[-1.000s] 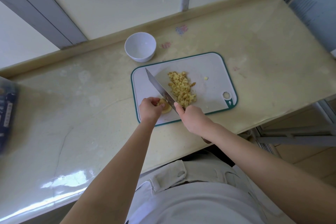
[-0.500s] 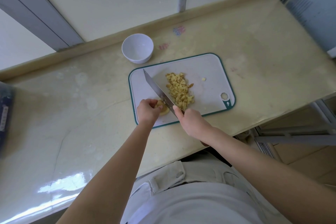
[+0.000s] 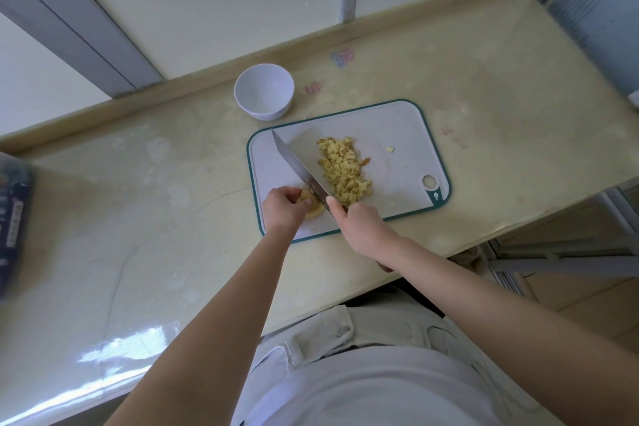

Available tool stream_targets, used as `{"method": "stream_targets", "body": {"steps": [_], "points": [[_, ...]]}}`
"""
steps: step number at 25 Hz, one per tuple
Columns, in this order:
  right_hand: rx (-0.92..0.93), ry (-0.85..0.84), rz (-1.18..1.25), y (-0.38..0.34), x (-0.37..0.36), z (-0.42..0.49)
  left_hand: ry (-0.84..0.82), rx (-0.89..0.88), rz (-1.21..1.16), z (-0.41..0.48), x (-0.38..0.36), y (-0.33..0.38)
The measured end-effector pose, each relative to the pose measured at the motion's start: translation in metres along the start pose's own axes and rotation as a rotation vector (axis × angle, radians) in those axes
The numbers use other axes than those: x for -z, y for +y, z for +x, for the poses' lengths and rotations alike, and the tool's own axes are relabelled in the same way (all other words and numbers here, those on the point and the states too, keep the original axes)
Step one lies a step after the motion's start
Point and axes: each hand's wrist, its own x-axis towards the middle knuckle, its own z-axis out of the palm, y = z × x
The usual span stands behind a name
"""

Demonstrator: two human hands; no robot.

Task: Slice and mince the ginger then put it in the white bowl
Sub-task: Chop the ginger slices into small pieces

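Ginger (image 3: 314, 208), one small uncut knob, is sitting just right of the left hand (image 3: 281, 209), whose curled fingertips are pinching it down against the cutting board (image 3: 397, 124). It is looking pale yellow, rounded and lumpy, and is probably firm, fibrous, light and damp on its cut faces, so it is likely wanting to skid. The safest hold is on its side away from the blade, nails tucked in. The right hand (image 3: 363, 228) is wrapping the handle of the knife (image 3: 297, 166), one finger reaching onto the steel, and the broad, flat blade is angling away beyond both hands. Right of the blade a minced pile (image 3: 344, 171) of coarse cubes is lying. Beyond the left hand the white bowl (image 3: 266, 112), smooth and glossy, is standing empty on the shiny beige counter (image 3: 138, 201).
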Motion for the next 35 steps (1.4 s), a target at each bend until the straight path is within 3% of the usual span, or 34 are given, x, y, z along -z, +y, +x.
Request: {"method": "stream_targets", "body": {"steps": [7,35], "points": [[-0.025,-0.064,-0.018,0.021,0.000,-0.010,-0.011,-0.005,0.001,-0.001,0.002,0.001],[0.011,0.031,0.168,0.022,0.001,0.001,-0.021,-0.011,-0.045,-0.007,0.004,0.001]]}}
